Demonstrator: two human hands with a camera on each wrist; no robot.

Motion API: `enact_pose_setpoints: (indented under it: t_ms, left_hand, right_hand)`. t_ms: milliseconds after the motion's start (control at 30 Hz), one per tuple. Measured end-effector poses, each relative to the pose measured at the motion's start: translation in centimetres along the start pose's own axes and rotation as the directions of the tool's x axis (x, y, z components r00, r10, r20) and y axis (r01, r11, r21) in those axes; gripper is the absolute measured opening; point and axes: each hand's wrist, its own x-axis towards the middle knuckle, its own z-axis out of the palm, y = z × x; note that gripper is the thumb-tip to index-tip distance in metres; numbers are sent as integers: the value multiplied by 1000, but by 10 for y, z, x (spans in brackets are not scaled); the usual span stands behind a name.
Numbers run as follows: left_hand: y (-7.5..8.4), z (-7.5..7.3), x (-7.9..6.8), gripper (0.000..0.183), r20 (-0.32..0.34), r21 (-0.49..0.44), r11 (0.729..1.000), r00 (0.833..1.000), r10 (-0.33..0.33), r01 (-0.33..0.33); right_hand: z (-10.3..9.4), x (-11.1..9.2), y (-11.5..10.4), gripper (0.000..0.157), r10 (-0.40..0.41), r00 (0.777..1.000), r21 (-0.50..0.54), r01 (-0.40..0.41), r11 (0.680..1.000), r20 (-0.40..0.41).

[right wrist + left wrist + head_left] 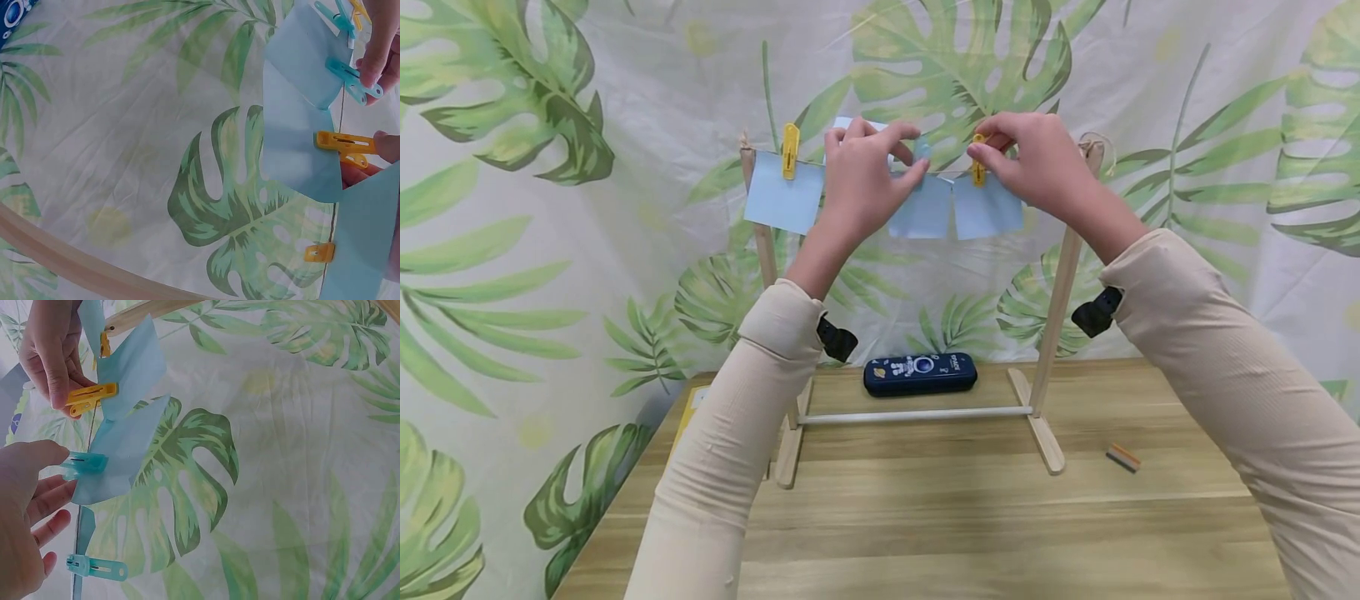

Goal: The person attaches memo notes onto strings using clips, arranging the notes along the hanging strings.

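Observation:
My left hand (867,179) pinches a teal clothespin (86,463) between thumb and forefinger. That clothespin sits at the string edge of a light blue paper sheet (917,215). To its right, my right hand (1041,158) pinches a yellow clothespin (978,173) over the top of another light blue sheet (992,215). Both sheets hang side by side from a thin string (342,112). Farther left, a yellow clothespin (790,152) holds one more blue sheet (782,198) on the string. A second teal clothespin (97,567) shows below my left hand in the left wrist view.
The string spans a wooden stand (1056,312) with a pale lower bar (917,415). Behind that bar lies a dark blue pencil case (920,375). Small coloured strips (1123,457) lie right of the stand on the wooden table (970,533). A leaf-print cloth (647,108) hangs behind.

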Motion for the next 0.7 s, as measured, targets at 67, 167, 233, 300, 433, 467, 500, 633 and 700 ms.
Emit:
enact_pose_setpoints:
  t_ms: [67, 167, 233, 300, 433, 467, 500, 633, 700]
  left_hand:
    - [0, -1, 0, 37, 0, -6, 1000, 1000, -4, 4]
    - [-1, -1, -1, 37, 2, -11, 1000, 1000, -7, 7]
    - [-1, -2, -1, 37, 4, -13, 1000, 1000, -8, 8]
    - [0, -2, -2, 37, 7, -12, 1000, 1000, -8, 8]
    - [0, -2, -2, 37, 15, -10, 1000, 1000, -9, 9]
    - [0, -2, -1, 37, 18, -9, 1000, 1000, -9, 9]
    - [0, -2, -1, 38, 19, -9, 1000, 1000, -9, 9]
    - [0, -3, -1, 38, 25, -2, 1000, 1000, -8, 8]
    - [-1, -3, -1, 38, 25, 6, 1000, 1000, -6, 6]
  right_hand:
    - [0, 1, 0, 35, 11, 1000, 11, -11, 1000, 0]
    - [0, 1, -1, 35, 18, 1000, 19, -18, 1000, 3]
    - [0, 2, -1, 35, 21, 1000, 24, -21, 999, 3]
    - [0, 1, -2, 35, 26, 1000, 26, -26, 999, 6]
    - [0, 1, -2, 35, 31, 999, 29, -31, 999, 11]
    - [0, 0, -1, 35, 30, 999, 28, -30, 999, 12]
    - [0, 0, 0, 35, 28, 1000, 28, -28, 999, 13]
    - [1, 0, 2, 36, 18, 1000, 29, -18, 999, 12]
    - [1, -1, 2, 38, 11, 1000, 32, -11, 999, 10]
